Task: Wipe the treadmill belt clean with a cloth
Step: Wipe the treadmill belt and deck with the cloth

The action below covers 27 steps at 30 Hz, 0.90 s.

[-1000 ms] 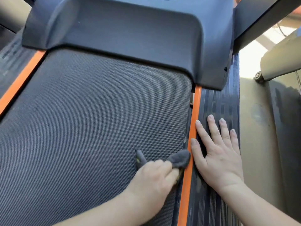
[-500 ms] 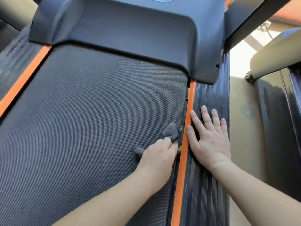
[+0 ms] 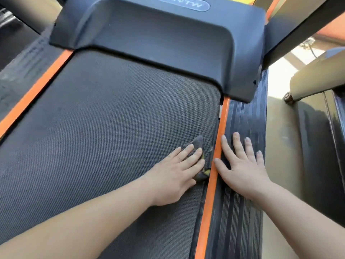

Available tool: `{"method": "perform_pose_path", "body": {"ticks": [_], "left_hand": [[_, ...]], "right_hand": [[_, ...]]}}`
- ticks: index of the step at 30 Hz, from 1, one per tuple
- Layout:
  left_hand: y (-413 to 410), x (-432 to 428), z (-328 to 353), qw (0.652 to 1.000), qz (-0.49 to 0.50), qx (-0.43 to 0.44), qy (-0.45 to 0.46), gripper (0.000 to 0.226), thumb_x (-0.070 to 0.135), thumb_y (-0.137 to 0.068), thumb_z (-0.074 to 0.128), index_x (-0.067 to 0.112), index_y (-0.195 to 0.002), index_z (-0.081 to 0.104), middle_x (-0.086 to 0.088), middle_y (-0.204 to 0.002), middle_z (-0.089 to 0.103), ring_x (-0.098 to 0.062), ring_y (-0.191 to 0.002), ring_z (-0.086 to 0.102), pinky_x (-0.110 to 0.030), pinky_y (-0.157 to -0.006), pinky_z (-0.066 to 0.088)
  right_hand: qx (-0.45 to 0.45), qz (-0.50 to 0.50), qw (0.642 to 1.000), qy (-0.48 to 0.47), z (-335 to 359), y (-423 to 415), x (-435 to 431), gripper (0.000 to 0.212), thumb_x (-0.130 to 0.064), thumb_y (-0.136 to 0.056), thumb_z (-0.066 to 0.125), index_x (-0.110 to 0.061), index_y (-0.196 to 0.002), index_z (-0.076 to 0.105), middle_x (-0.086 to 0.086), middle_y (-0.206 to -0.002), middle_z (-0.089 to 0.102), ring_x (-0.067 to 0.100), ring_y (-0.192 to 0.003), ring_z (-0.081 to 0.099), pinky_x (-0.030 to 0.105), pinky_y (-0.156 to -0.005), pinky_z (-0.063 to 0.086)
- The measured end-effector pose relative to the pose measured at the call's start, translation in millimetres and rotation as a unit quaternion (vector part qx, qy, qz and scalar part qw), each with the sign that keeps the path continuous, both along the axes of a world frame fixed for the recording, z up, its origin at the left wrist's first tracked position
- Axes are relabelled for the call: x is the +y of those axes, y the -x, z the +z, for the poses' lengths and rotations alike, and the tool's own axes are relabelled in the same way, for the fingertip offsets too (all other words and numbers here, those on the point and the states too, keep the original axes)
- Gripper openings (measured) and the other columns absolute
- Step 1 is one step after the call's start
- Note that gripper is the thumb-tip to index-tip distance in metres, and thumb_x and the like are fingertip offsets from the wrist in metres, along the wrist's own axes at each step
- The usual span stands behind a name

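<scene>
The dark textured treadmill belt (image 3: 104,128) fills the middle of the view. A small grey cloth (image 3: 197,143) lies on the belt near its right edge, mostly hidden. My left hand (image 3: 177,172) lies flat on the cloth with straight fingers, pressing it to the belt. A yellow-and-dark corner of the cloth pokes out by the orange strip. My right hand (image 3: 242,165) rests flat with spread fingers on the ribbed black side rail (image 3: 242,230), just right of the strip.
Orange strips (image 3: 211,202) border the belt on both sides. The dark motor cover (image 3: 158,43) rises at the belt's far end. A tan floor (image 3: 280,137) and another machine's base (image 3: 317,83) lie to the right.
My left hand has slid forward along the belt's right edge and flattened over the cloth. My right hand has stayed on the side rail. The view has shifted and shows more of the motor cover.
</scene>
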<state>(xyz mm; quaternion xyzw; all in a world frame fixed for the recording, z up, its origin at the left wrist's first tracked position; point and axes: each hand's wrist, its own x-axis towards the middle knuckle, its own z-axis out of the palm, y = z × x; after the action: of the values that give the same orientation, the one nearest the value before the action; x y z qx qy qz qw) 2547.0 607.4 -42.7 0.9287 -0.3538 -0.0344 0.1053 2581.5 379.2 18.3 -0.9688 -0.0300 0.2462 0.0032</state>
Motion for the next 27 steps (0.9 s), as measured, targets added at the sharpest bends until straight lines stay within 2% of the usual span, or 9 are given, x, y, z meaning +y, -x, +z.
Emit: {"method": "perform_pose_path", "body": {"ticks": [3,5,7,9,14,17,19,23,27], "left_hand": [[-28.5,15.4,-2.3,0.992,-0.069,-0.096,-0.035,0.057,0.047,-0.106,0.033,0.016,-0.151,0.049,-0.007,-0.161,0.041,-0.027,-0.152,0.032,-0.050,-0.124,0.027],[-50.4,13.4,-1.9,0.989,-0.042,-0.140,0.006,0.050,0.040,-0.106,0.039,0.013,-0.142,0.060,-0.007,-0.152,0.054,-0.026,-0.145,0.045,-0.049,-0.120,0.034],[-51.3,-3.1,-4.5,0.989,0.034,-0.132,0.063,0.045,0.033,-0.103,0.044,0.008,-0.133,0.067,-0.011,-0.144,0.061,-0.029,-0.138,0.054,-0.049,-0.117,0.040],[-27.8,-22.3,-13.5,0.988,0.075,-0.081,0.109,0.043,0.030,-0.102,0.049,0.004,-0.132,0.066,-0.014,-0.145,0.059,-0.032,-0.140,0.050,-0.048,-0.119,0.036],[-48.0,1.4,-13.0,0.989,-0.087,-0.080,0.091,0.039,0.023,-0.102,0.043,0.008,-0.129,0.068,-0.011,-0.146,0.059,-0.029,-0.140,0.051,-0.046,-0.120,0.035],[-101.3,18.7,-4.8,0.988,0.038,-0.088,0.119,0.037,0.013,-0.099,0.046,0.002,-0.125,0.070,-0.017,-0.140,0.062,-0.034,-0.132,0.058,-0.052,-0.115,0.037],[-96.4,8.7,-3.4,0.975,0.137,-0.052,0.167,0.037,0.021,-0.099,0.053,0.000,-0.124,0.070,-0.019,-0.137,0.064,-0.036,-0.129,0.060,-0.056,-0.113,0.040],[-36.5,-31.8,-12.1,0.966,0.151,-0.036,0.208,0.048,0.041,-0.099,0.051,0.003,-0.119,0.073,-0.013,-0.139,0.064,-0.028,-0.136,0.055,-0.047,-0.119,0.035],[-41.8,-33.1,-16.2,0.958,0.158,-0.074,0.230,0.038,0.033,-0.098,0.052,0.006,-0.111,0.076,-0.010,-0.133,0.068,-0.026,-0.131,0.059,-0.045,-0.116,0.039]], "right_hand": [[0.054,-0.014,0.998,0.010,-8.8,-2.3,-3.2,0.073,-0.067,-0.102,0.016,-0.047,-0.150,-0.035,-0.010,-0.156,-0.048,0.024,-0.149,-0.041,0.055,-0.123,-0.019],[0.076,-0.015,0.997,0.021,-8.9,-5.5,1.2,0.072,-0.067,-0.102,0.015,-0.046,-0.144,-0.040,-0.009,-0.154,-0.051,0.025,-0.147,-0.044,0.056,-0.122,-0.020],[0.084,-0.014,0.996,0.028,-5.6,-5.6,2.1,0.070,-0.066,-0.103,0.014,-0.046,-0.138,-0.043,-0.008,-0.152,-0.053,0.026,-0.146,-0.045,0.056,-0.122,-0.020],[0.086,-0.012,0.996,0.034,-3.0,-4.4,3.5,0.070,-0.066,-0.103,0.014,-0.045,-0.137,-0.043,-0.008,-0.148,-0.054,0.026,-0.147,-0.044,0.056,-0.122,-0.020],[0.115,-0.014,0.992,0.057,3.8,-6.6,9.6,0.072,-0.065,-0.103,0.015,-0.038,-0.138,-0.043,-0.007,-0.144,-0.055,0.028,-0.148,-0.041,0.056,-0.123,-0.019],[0.140,-0.018,0.988,0.061,6.4,-9.4,11.5,0.072,-0.065,-0.103,0.013,-0.038,-0.142,-0.041,-0.004,-0.151,-0.053,0.029,-0.147,-0.043,0.057,-0.122,-0.019],[0.149,-0.019,0.987,0.060,8.5,-9.4,12.1,0.072,-0.065,-0.103,0.013,-0.038,-0.144,-0.041,-0.004,-0.150,-0.053,0.029,-0.147,-0.043,0.057,-0.122,-0.019],[0.145,-0.023,0.987,0.064,8.7,-8.9,14.5,0.073,-0.066,-0.103,0.012,-0.035,-0.141,-0.042,-0.005,-0.143,-0.055,0.029,-0.148,-0.042,0.057,-0.123,-0.018],[0.141,-0.023,0.988,0.065,10.9,-7.4,15.7,0.071,-0.065,-0.103,0.013,-0.036,-0.138,-0.042,-0.006,-0.143,-0.054,0.028,-0.149,-0.041,0.056,-0.123,-0.017]]}}
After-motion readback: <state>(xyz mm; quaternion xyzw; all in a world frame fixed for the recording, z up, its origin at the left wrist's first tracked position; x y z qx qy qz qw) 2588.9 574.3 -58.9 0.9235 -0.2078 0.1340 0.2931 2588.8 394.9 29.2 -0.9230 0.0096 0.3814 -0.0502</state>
